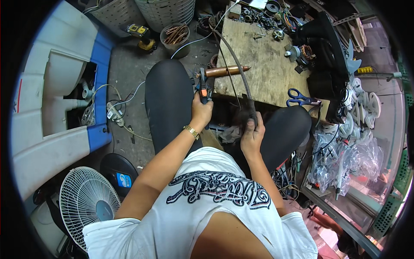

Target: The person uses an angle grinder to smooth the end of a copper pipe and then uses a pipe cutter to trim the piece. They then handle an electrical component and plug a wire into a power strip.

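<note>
You have one copper rod (222,71) in the work, smooth and round with a tapered tip; it lies across the left edge of the desk (267,60), tip resting over the wood. Your left hand (202,113) is closed around one black-and-orange clamp-like tool (203,90), whose head meets the rod near its blunt end. Your right hand (251,134) is wrapped around the dark handle of one bow-shaped tool (249,105): a thick curved bar plus a thin, straight strip (233,86). Both cross the rod in this view; whether the strip touches it, you cannot tell.

The desk is worn, pale, grainy wood. On it you have one pair of blue-handled scissors (301,99), one motor part with copper windings (306,52) and a heap of small metal parts (256,17) at the far edge.

Your two knees flank the work. On the floor stand one yellow-and-black drill (144,39), one bucket (176,51) of copper pieces and two perforated baskets (168,15). One white cable (194,40) runs past them. One wire-caged fan (88,194) stands at your left, and crinkled clear plastic bags (325,159) crowd your right.
</note>
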### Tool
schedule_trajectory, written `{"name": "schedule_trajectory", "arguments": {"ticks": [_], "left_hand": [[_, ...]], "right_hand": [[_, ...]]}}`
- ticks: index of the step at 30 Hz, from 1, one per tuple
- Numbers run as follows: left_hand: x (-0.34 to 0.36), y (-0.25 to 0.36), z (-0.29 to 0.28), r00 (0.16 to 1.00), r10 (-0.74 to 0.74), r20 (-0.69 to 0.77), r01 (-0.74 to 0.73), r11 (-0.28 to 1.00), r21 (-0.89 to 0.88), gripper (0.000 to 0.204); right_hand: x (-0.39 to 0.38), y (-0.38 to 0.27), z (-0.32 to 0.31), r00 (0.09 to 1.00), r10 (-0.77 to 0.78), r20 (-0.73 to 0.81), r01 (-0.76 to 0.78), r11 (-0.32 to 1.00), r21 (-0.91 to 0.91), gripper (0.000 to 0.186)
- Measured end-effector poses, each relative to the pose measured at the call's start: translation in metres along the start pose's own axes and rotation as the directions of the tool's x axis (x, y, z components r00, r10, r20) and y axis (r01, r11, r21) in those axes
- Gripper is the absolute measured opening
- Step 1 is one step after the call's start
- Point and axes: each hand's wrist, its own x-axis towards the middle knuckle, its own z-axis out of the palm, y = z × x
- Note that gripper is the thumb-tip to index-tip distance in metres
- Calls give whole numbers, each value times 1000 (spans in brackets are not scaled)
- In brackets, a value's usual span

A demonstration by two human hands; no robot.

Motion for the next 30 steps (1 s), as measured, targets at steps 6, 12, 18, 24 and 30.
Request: {"name": "schedule_trajectory", "arguments": {"ticks": [6, 12, 18, 24, 30], "left_hand": [[4, 5, 1, 999, -38, 24, 38, 999, 12, 34], [-1, 22, -6, 992, -83, 98, 84, 996, -5, 31], [11, 13, -6, 994, -92, 67, 93, 995, -26, 35], [7, 26, -6, 995, -73, 63, 66, 992, 107, 40], [17, 13, -8, 998, -32, 57, 24, 989, 147, 38]], "right_hand": [[4, -5, -6, 1000, 22, 18, -20, 995, -96, 40], [-8, -7, -33, 987, 134, 89, -136, 991, 10, 41], [5, -13, -26, 995, 53, 87, -41, 991, -131, 44], [2, -21, -32, 999, 16, 34, -11, 993, -120, 33], [0, -2, -38, 992, -104, 68, 112, 985, -132, 35]]}}
